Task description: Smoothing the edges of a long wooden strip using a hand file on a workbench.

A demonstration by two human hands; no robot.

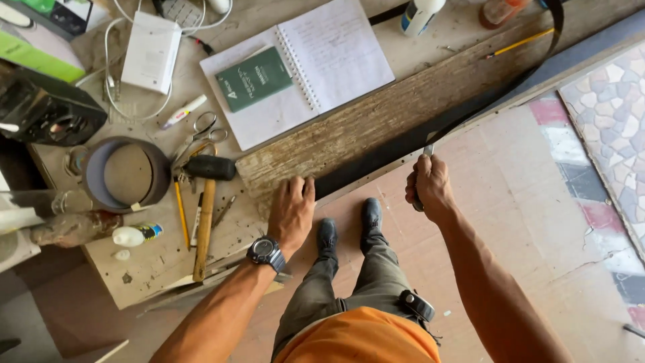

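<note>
One camera only, worn on the person's head, looks almost straight down from standing height. The bench (349,134) runs from nine o'clock up to one o'clock, the floor (510,222) fills four o'clock, and the shoes (349,225) sit near centre, arms entering from six o'clock.

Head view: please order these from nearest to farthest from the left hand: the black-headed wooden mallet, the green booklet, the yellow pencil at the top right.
From the left hand:
1. Black-headed wooden mallet, just left on the bench.
2. Green booklet, above, on the open spiral notebook.
3. Yellow pencil, far upper right.
</note>
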